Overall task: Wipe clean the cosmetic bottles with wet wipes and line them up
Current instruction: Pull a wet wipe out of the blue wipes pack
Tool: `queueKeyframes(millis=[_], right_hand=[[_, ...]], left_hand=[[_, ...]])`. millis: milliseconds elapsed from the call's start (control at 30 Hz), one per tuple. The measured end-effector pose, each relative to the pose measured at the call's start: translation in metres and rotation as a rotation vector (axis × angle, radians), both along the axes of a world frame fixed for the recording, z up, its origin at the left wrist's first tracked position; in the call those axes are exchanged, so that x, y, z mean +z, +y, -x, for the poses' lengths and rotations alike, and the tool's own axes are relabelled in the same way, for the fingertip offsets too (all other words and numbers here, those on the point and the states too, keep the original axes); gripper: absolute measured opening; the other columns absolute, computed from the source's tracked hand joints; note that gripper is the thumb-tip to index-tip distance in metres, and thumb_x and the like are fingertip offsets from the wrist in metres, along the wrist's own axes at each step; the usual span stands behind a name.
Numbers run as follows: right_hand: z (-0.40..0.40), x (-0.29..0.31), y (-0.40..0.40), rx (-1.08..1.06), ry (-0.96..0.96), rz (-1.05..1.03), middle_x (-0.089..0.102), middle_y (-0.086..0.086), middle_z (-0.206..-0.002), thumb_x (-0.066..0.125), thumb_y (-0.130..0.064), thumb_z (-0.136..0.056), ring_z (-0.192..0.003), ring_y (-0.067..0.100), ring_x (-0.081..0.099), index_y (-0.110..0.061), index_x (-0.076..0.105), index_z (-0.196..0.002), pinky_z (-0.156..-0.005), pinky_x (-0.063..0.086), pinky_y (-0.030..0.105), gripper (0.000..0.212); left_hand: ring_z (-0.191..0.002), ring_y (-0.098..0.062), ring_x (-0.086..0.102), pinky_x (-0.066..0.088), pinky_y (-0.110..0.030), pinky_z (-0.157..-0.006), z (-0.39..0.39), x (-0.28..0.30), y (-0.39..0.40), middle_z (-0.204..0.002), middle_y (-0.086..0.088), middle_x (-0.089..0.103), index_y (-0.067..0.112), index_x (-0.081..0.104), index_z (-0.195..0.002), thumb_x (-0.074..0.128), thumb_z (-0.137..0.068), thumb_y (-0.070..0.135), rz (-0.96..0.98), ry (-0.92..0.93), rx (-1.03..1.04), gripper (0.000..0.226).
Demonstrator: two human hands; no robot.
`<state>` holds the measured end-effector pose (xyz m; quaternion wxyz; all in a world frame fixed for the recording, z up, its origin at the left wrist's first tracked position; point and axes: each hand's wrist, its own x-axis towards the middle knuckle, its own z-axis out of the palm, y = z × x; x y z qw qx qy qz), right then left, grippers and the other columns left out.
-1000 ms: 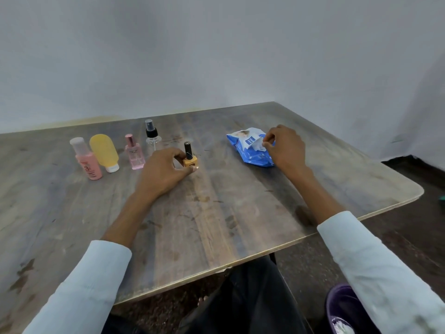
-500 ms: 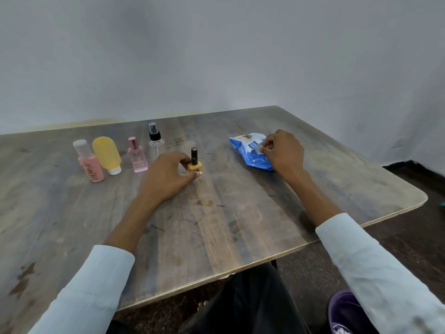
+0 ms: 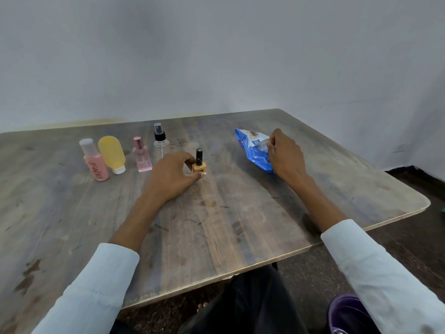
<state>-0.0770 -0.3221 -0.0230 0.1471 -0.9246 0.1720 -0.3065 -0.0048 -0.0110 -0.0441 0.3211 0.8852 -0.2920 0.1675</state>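
Right hand [image 3: 285, 155] now lifting flap of wet-wipe pack [image 3: 255, 150] — fingers [image 3: 271, 141] pinching wipe, earlier just resting on pack; first wipe likely coming out. Left hand [image 3: 172, 175] still curling round orange nail-polish bottle [image 3: 199, 165], bottle standing on worktop [image 3: 228, 213]. Left of nail polish: spray bottle [image 3: 160, 143], pink perfume bottle [image 3: 142, 156], yellow bottle [image 3: 113, 154], pink bottle [image 3: 95, 161] — rough row. Pack right of it, short of worktop's right edge; open room lying nearer than nail polish.
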Motion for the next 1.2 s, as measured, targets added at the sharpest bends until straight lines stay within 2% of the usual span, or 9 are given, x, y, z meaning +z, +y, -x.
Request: queueKeyframes(millis=[167, 433, 500, 633, 733, 833, 933, 1033, 1200], right_hand=[[-0.001, 0.003, 0.007, 0.041, 0.024, -0.044, 0.059, 0.013, -0.097, 0.039, -0.012, -0.108, -0.077, 0.033, 0.058, -0.009, 0.045, -0.104, -0.071, 0.052, 0.053, 0.008], [0.010, 0.001, 0.014, 0.187, -0.083, -0.173, 0.051, 0.014, -0.089, 0.030, -0.022, -0.108, -0.067, 0.026, 0.048, -0.012, 0.036, -0.099, -0.055, 0.039, 0.042, 0.015], [0.011, 0.002, 0.015, 0.187, -0.121, -0.241, 0.051, 0.018, -0.086, 0.028, -0.024, -0.107, -0.066, 0.025, 0.046, -0.014, 0.035, -0.098, -0.055, 0.042, 0.047, 0.015], [0.007, 0.001, 0.013, 0.189, -0.156, -0.315, 0.057, 0.019, -0.092, 0.028, -0.033, -0.109, -0.075, 0.040, 0.064, -0.020, 0.034, -0.101, -0.065, 0.056, 0.057, 0.016], [0.008, -0.004, 0.010, 0.263, -0.147, -0.268, 0.056, 0.009, -0.098, 0.034, -0.030, -0.110, -0.082, 0.036, 0.063, -0.024, 0.038, -0.102, -0.074, 0.056, 0.056, 0.010], [0.011, -0.008, 0.007, 0.342, -0.070, -0.121, 0.051, 0.001, -0.111, 0.041, -0.024, -0.107, -0.089, 0.025, 0.058, -0.022, 0.047, -0.103, -0.080, 0.051, 0.044, 0.008], [0.014, -0.010, 0.004, 0.303, -0.017, -0.025, 0.051, -0.005, -0.107, 0.036, -0.040, -0.103, -0.087, 0.020, 0.057, -0.025, 0.056, -0.089, -0.077, 0.048, 0.038, 0.029], [0.013, -0.008, 0.005, 0.209, -0.056, -0.114, 0.062, -0.006, -0.098, 0.041, -0.043, -0.107, -0.083, 0.016, 0.059, -0.025, 0.062, -0.076, -0.076, 0.045, 0.035, 0.041], [0.009, -0.001, -0.003, 0.108, -0.075, -0.240, 0.069, -0.011, -0.080, 0.062, -0.029, -0.093, -0.075, 0.010, 0.064, -0.023, 0.072, -0.080, -0.070, 0.050, 0.034, 0.017]], left_hand=[[-0.084, -0.009, 0.061, 0.042, -0.029, -0.068, 0.002, 0.002, 0.000, -0.108, 0.009, 0.075, 0.023, 0.077, -0.112, 0.085, -0.086, 0.045, 0.003, -0.001, -0.001, 0.035], [-0.086, -0.011, 0.063, 0.049, -0.034, -0.075, 0.003, 0.003, 0.000, -0.105, 0.010, 0.075, 0.024, 0.077, -0.108, 0.085, -0.084, 0.046, 0.002, -0.010, 0.002, 0.033], [-0.087, -0.010, 0.063, 0.049, -0.034, -0.076, 0.003, 0.002, 0.000, -0.106, 0.011, 0.075, 0.025, 0.077, -0.108, 0.085, -0.084, 0.046, -0.002, -0.009, 0.001, 0.033], [-0.085, -0.007, 0.062, 0.046, -0.032, -0.074, 0.002, 0.002, -0.001, -0.106, 0.013, 0.074, 0.027, 0.077, -0.107, 0.086, -0.084, 0.047, -0.011, -0.005, -0.005, 0.032], [-0.074, 0.000, 0.057, 0.042, -0.031, -0.071, 0.001, 0.001, -0.001, -0.103, 0.014, 0.074, 0.028, 0.077, -0.104, 0.086, -0.083, 0.046, 0.003, 0.010, -0.003, 0.029], [-0.074, -0.001, 0.057, 0.043, -0.031, -0.072, 0.002, 0.002, -0.001, -0.102, 0.014, 0.075, 0.029, 0.076, -0.103, 0.087, -0.083, 0.045, 0.006, 0.016, -0.007, 0.028], [-0.074, -0.002, 0.056, 0.042, -0.031, -0.072, 0.003, 0.003, -0.001, -0.103, 0.012, 0.075, 0.027, 0.077, -0.105, 0.086, -0.083, 0.044, -0.001, 0.010, -0.016, 0.029], [-0.074, 0.000, 0.056, 0.040, -0.030, -0.070, 0.003, 0.003, -0.001, -0.103, 0.013, 0.074, 0.027, 0.077, -0.105, 0.086, -0.084, 0.044, -0.001, 0.010, -0.016, 0.029], [-0.081, -0.007, 0.059, 0.043, -0.032, -0.073, 0.004, 0.003, -0.001, -0.103, 0.013, 0.074, 0.027, 0.076, -0.104, 0.087, -0.083, 0.044, -0.003, 0.003, -0.013, 0.029]])
